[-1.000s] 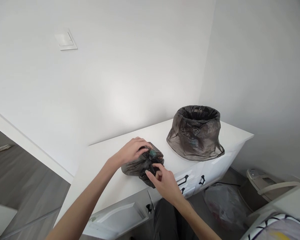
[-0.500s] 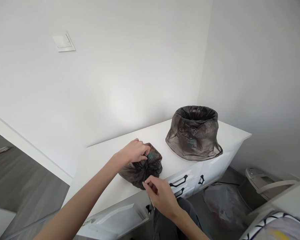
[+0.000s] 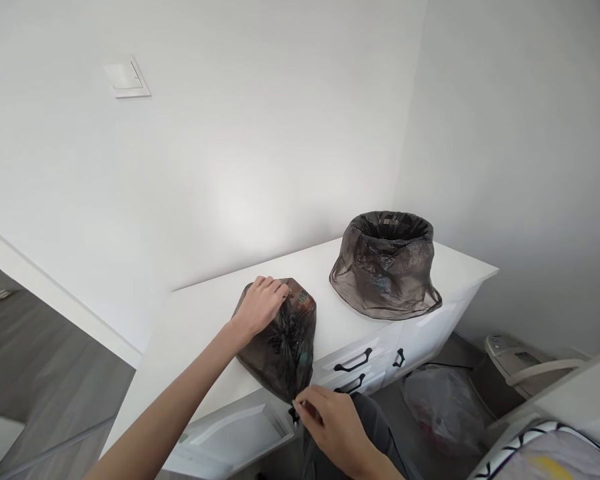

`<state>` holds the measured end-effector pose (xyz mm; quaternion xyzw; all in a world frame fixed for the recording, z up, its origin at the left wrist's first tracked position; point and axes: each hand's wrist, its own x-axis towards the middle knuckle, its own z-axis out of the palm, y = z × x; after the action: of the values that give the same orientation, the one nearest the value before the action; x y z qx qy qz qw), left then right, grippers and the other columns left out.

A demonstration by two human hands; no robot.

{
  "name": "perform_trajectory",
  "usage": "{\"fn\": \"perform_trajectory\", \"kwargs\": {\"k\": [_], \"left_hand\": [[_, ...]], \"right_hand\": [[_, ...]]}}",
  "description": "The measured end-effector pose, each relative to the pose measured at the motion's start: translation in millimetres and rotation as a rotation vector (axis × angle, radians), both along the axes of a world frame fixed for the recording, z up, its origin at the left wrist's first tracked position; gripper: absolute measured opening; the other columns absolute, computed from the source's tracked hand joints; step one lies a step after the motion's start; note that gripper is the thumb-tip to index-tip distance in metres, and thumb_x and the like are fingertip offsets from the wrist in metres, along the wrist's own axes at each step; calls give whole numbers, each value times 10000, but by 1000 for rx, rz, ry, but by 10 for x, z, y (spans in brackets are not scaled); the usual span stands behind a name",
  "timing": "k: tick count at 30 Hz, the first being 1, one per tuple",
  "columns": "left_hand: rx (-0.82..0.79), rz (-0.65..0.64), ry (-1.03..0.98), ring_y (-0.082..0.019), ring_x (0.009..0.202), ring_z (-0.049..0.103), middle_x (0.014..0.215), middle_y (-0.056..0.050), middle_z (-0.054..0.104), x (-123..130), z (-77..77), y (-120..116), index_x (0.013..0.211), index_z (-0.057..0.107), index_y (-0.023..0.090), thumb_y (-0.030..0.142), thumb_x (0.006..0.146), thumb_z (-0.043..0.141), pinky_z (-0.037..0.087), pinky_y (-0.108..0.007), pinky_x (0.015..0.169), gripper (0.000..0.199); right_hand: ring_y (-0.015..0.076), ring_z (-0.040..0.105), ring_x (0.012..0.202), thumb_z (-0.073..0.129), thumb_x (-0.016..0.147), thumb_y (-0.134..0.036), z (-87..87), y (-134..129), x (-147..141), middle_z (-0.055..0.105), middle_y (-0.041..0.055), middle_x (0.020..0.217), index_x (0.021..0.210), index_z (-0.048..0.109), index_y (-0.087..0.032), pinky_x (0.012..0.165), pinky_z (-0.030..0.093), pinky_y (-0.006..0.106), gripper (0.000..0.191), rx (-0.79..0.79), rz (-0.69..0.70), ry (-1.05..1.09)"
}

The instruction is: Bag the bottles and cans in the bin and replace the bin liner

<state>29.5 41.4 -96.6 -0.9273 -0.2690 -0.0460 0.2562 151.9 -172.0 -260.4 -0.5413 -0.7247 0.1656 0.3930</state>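
Observation:
A filled black trash bag [image 3: 300, 327] lies at the front of the white cabinet top, twisted in its middle, with orange and green bits showing through. My left hand [image 3: 263, 303] lies over its upper left side, fingers curled round a bunch of the plastic; the thumb is hidden. Lower down, my right hand [image 3: 333, 427] pinches the bag's drawn-out end between thumb and finger, just past the cabinet's front edge. Farther right stands a bin lined with a black bag [image 3: 387, 273], its mouth open and the film folded down outside.
Black handles [image 3: 353, 360] stick out from the white cabinet [image 3: 467, 277] front. On the floor at the right are a clear plastic bag [image 3: 443, 407] and a grey container with a light handle [image 3: 510, 367]. My knee is close below the cabinet. A light switch [image 3: 127, 77] is on the wall.
My right hand has pulled the trash bag's end down toward me, stretching it over the front edge. My left hand has shifted slightly left onto the bag's upper side.

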Motion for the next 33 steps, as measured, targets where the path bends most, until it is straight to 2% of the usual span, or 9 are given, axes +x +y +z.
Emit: {"fn": "perform_trajectory", "kwargs": {"k": [5, 8, 10, 15, 18, 22, 26, 30, 33], "left_hand": [[-138, -93, -45, -245, 1011, 604, 1040, -67, 692, -173, -11, -97, 1121, 652, 205, 249, 1055, 510, 388, -383, 895, 162], [-115, -152, 48, -236, 955, 583, 1061, -70, 651, -190, 21, -147, 1320, 632, 245, 152, 1030, 506, 386, -363, 832, 329], [-99, -171, 98, -233, 922, 573, 1033, -68, 638, -164, 14, -145, 1314, 661, 260, 97, 1001, 516, 380, -359, 814, 382], [-157, -115, -34, -238, 981, 605, 1028, -79, 676, -64, -30, -59, 996, 753, 219, 68, 960, 525, 403, -378, 880, 276], [-267, 13, -321, -239, 992, 647, 1075, -66, 713, -11, 24, -28, 1017, 747, 242, 109, 946, 529, 436, -380, 887, 265], [-532, 315, -785, -225, 843, 691, 951, -34, 752, 42, 189, -29, 1077, 700, 251, 186, 924, 548, 484, -342, 771, 225], [-796, 446, -962, -196, 628, 684, 856, -45, 769, 24, 318, -102, 1223, 569, 197, 409, 971, 580, 524, -317, 639, 330], [-899, 262, -809, -229, 849, 749, 998, -72, 793, -91, 296, -278, 1115, 588, 225, 605, 1003, 500, 576, -349, 753, 406], [-734, -14, -488, -253, 1093, 708, 1174, -68, 771, -229, 195, -414, 1077, 660, 251, 546, 1024, 496, 535, -402, 959, 342]], "right_hand": [[175, 662, 613, 587, 1005, -561, 159, 343, -73, 702, -24, 708, 1146, 639, -241, 570, 358, 255, 353, -103, -224, 175], [198, 676, 644, 588, 1015, -539, 282, 595, -164, 676, -26, 642, 1121, 632, -233, 557, 272, 268, 327, -147, -332, 102], [183, 665, 637, 562, 1045, -460, 367, 693, -226, 672, -21, 639, 1004, 641, -235, 561, 218, 277, 241, -161, -349, 22], [136, 632, 648, 536, 1061, -315, 518, 543, -284, 683, -15, 723, 823, 595, -218, 574, 200, 291, 264, -49, -160, -151], [145, 655, 718, 564, 1034, -285, 502, 304, -273, 707, -10, 823, 847, 620, -224, 580, 199, 309, 205, 24, -13, -271], [149, 675, 736, 621, 1009, -346, 403, 61, -249, 729, -20, 926, 909, 678, -250, 574, 192, 325, 150, 3, 183, -422], [178, 708, 801, 709, 963, -441, 373, 1, -169, 743, -37, 944, 1095, 711, -316, 577, 265, 295, 182, -78, 276, -375], [158, 700, 797, 599, 1006, -275, 481, 94, -69, 744, -7, 1062, 1327, 627, -329, 666, 413, 264, 326, -31, 242, -187], [147, 706, 841, 486, 1036, -230, 622, 229, -25, 683, 65, 1311, 1380, 587, -286, 704, 465, 261, 363, 30, 167, -93]]}}
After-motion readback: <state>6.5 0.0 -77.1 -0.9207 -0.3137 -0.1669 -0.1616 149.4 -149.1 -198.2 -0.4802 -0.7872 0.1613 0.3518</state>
